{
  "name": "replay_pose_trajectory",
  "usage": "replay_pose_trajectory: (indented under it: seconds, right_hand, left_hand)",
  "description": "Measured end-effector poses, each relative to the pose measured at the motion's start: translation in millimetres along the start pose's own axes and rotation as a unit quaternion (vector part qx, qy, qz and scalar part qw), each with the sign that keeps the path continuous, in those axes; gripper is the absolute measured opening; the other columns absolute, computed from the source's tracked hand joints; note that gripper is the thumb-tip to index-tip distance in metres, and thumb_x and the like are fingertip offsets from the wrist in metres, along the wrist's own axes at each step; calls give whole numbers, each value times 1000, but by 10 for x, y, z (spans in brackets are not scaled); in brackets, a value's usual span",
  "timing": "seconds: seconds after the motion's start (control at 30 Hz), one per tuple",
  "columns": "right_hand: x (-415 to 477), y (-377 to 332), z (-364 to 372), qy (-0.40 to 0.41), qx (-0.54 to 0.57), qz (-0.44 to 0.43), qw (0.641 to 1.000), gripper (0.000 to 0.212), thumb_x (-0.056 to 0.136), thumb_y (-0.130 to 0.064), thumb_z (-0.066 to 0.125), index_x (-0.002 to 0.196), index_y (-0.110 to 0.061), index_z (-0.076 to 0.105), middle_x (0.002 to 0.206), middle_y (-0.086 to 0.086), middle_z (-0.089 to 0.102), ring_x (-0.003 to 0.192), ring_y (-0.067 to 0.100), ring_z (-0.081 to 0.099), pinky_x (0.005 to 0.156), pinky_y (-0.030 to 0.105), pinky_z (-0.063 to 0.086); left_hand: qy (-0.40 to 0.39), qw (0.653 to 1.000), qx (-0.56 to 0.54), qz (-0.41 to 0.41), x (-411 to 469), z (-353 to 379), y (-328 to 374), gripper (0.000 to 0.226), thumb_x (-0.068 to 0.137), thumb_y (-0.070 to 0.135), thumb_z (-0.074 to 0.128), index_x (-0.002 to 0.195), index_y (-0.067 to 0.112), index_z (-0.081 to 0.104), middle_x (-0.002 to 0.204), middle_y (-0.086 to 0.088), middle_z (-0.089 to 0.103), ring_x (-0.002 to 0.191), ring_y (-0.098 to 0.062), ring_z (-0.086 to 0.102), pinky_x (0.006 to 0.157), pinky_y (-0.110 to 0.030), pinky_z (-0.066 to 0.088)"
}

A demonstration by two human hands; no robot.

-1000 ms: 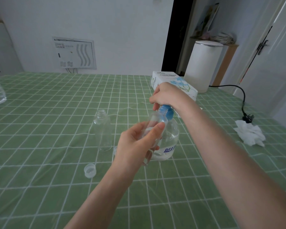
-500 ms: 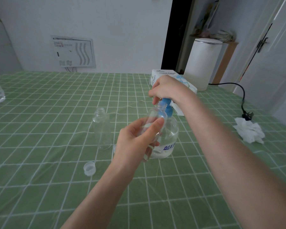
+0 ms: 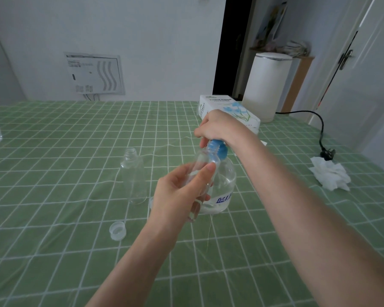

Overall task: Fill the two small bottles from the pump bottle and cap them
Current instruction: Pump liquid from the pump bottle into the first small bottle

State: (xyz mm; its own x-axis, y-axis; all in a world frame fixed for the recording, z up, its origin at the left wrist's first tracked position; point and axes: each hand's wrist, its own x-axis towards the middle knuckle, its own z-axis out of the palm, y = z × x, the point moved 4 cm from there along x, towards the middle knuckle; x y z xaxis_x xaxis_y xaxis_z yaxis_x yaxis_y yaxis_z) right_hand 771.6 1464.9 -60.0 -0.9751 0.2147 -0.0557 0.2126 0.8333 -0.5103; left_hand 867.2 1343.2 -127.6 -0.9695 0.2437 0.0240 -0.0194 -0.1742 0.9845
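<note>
Head view: The left hand (image 3: 182, 196) grips one small bottle (image 3: 202, 161), tilted, with its mouth at the blue pump head (image 3: 217, 149) of the pump bottle (image 3: 224, 182), which stands at the centre of the counter (image 3: 53, 151). The right hand (image 3: 220, 127) is curled over the pump head. The second small bottle (image 3: 134, 176) stands uncapped at 9 o'clock of the pump bottle. A cap (image 3: 117, 230) lies at 7 o'clock.

"TISSUE PAPER" on tissue box (image 3: 222, 104); blue, perhaps Chinese, characters on pump bottle (image 3: 226, 181).
</note>
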Motion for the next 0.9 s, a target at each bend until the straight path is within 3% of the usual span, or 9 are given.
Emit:
replay_pose_trajectory:
  seconds: [0.1, 0.2, 0.27, 0.47, 0.8, 0.9]
  right_hand:
    - [-6, -15, -59, 13, 5, -5, 1000, 29, 89, -18, 55, 114, -6, 62, 111, 10, 71, 105, 23, 66, 87, 32, 50]
    - [12, -52, -126, 40, 6, -14, 999, 21, 88, -15, 53, 104, -5, 63, 110, 11, 72, 85, 18, 58, 73, 27, 43]
    - [19, -53, -123, 40, 5, -12, 999, 26, 88, -13, 53, 110, -4, 63, 110, 10, 72, 84, 18, 55, 71, 27, 41]
    - [17, -39, -101, 25, 7, -11, 1000, 29, 87, -15, 56, 113, -4, 63, 107, 11, 73, 95, 23, 65, 89, 34, 52]
    - [-35, -17, -24, 14, 26, 0, 1000, 31, 89, -17, 55, 116, -4, 62, 106, 10, 74, 104, 23, 68, 90, 33, 51]
    - [-63, -43, -92, 59, 82, -20, 995, 33, 88, -11, 51, 115, 4, 64, 94, 15, 76, 89, 26, 70, 91, 41, 55]
  left_hand:
    - [-1, 1000, -6, 0, -6, 9, 14, 48, 63, 50, 67, 97, 16, 72, 62, 9, 69, 47, -2, 58, 41, -11, 40]
    - [-5, 1000, -8, 8, 0, 9, 38, 50, 64, 49, 66, 97, 13, 71, 59, 9, 67, 44, -2, 56, 41, -11, 40]
    - [-6, 1000, -7, 7, 6, 12, 37, 48, 65, 49, 66, 96, 14, 71, 59, 9, 67, 44, -2, 56, 41, -11, 40]
    - [-8, 1000, -8, 9, 14, 5, 23, 46, 66, 49, 67, 97, 16, 72, 66, 8, 70, 49, -2, 59, 43, -11, 41]
    - [-5, 1000, -10, 7, 14, -3, 3, 42, 64, 47, 68, 93, 17, 72, 65, 6, 70, 47, -4, 57, 40, -13, 40]
    - [-5, 1000, -6, 13, 16, 2, 27, 44, 64, 49, 68, 94, 18, 72, 65, 8, 70, 51, -4, 60, 42, -12, 41]
